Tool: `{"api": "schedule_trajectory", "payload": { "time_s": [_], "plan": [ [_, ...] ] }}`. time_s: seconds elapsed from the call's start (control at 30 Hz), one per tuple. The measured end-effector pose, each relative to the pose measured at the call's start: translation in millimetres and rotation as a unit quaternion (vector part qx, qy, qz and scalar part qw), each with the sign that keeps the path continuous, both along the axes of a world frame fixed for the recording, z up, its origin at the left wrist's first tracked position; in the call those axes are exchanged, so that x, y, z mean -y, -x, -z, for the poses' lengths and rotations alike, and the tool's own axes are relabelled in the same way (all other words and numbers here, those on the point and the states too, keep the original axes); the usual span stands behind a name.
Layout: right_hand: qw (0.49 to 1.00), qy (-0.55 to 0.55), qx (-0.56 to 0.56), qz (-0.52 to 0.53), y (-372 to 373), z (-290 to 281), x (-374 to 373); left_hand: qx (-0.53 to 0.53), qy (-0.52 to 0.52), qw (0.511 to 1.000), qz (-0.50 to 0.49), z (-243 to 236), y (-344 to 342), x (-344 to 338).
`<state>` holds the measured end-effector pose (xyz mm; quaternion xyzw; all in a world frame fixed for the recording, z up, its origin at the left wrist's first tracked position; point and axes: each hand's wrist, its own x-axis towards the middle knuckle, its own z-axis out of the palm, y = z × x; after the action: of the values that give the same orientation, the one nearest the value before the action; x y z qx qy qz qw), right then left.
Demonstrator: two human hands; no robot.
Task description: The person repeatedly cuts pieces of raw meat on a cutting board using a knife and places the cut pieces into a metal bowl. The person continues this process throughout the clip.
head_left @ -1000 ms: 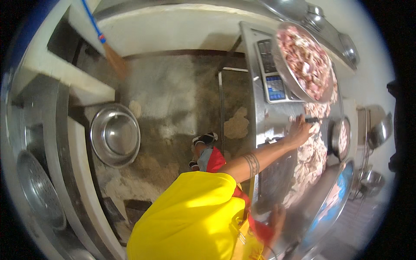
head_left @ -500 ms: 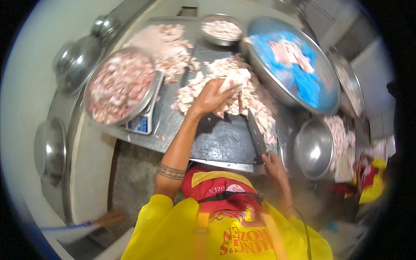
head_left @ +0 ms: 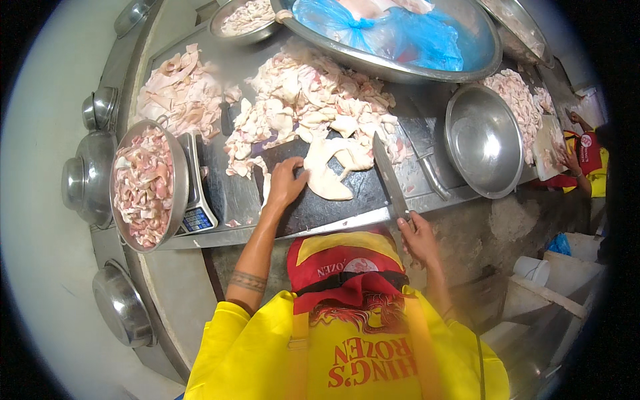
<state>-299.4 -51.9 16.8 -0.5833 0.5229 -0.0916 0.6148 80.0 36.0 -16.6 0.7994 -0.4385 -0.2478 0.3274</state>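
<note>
A flat, pale piece of skin (head_left: 325,175) lies spread on the dark cutting board (head_left: 307,210), in front of a heap of cut pale pieces (head_left: 313,93). My left hand (head_left: 285,183) is at the left edge of the skin, thumb and forefinger apart, fingertips close to or touching it. The fingers are wrapped around nothing. In my right hand (head_left: 420,237) is the handle of a long knife (head_left: 391,175). Its blade points up and away over the board, just right of the skin, with its tip by the heap.
At left, a bowl of cut pieces (head_left: 145,187) sits on a scale (head_left: 199,212). A large basin (head_left: 407,72) with blue plastic stands at the back, an empty steel bowl (head_left: 483,141) at right. A metal tool (head_left: 433,175) lies between. Another person (head_left: 587,160) works at far right.
The skin held up over the heap now lies flat on the board. My left hand has let it go and come lower. The knife stays in my right hand; the view has shifted.
</note>
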Motion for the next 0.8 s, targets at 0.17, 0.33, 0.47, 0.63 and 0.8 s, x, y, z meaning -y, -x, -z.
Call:
{"api": "schedule_trajectory", "payload": {
  "time_s": [0.17, 0.33, 0.47, 0.63, 0.8],
  "plan": [
    [1.000, 0.006, -0.016, 0.007, -13, 5, -10, 0.187, -0.155, 0.969, -0.043, 17, 39, 59],
    [1.000, -0.011, 0.013, 0.017, -12, 3, -4, -0.157, -0.049, 0.986, 0.011, -18, 28, 78],
    [0.999, 0.016, 0.021, 0.018, -9, 0, 2, -0.066, 0.066, 0.995, 0.039, -101, 14, 92],
    [1.000, 0.018, 0.021, 0.010, -11, 0, 11, 0.156, -0.060, 0.974, 0.155, -150, 52, 70],
    [0.999, 0.033, 0.034, 0.007, -2, 5, 13, 0.031, -0.053, 0.987, 0.148, -92, 72, -1]
  ]
}}
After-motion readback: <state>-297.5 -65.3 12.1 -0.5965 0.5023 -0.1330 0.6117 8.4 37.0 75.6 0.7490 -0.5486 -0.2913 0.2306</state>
